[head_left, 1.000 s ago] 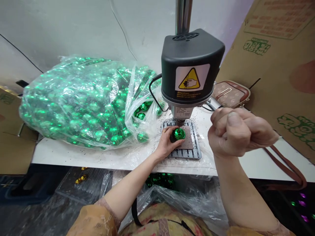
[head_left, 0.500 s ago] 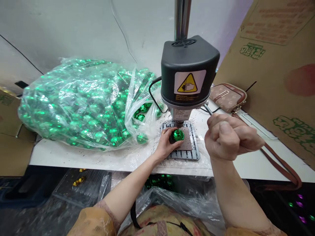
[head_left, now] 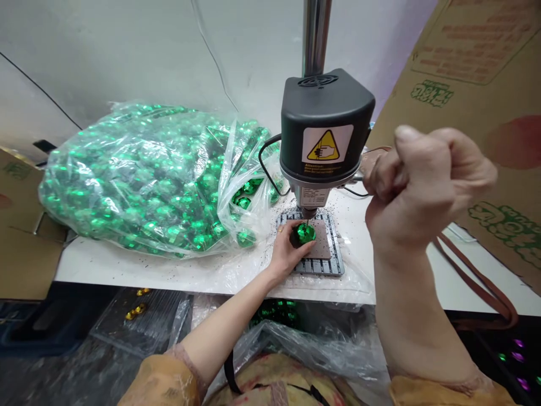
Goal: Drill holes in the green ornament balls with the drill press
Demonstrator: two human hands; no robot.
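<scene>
- The left hand (head_left: 287,248) grips 1 shiny green ball (head_left: 306,232) from its left side, thumb toward the front and fingers behind; a ring shows on 1 finger.
- The ball sits on a flat brown pad (head_left: 323,245), toward the pad's back left corner; the pad lies on the slotted base plate (head_left: 338,266) near the surface's front edge.
- The drill bit (head_left: 307,222) points down at the ball's top; I cannot tell how deep it reaches.
- The right hand (head_left: 422,180) is closed in a fist around the lever (head_left: 357,179) on the right of the black drill press (head_left: 327,129).
- A clear bag (head_left: 139,180) of green balls covers the surface's left end, its mouth toward the press.
- Dark shavings speckle the white surface (head_left: 127,273); a cardboard box (head_left: 473,163) stands at the right.
</scene>
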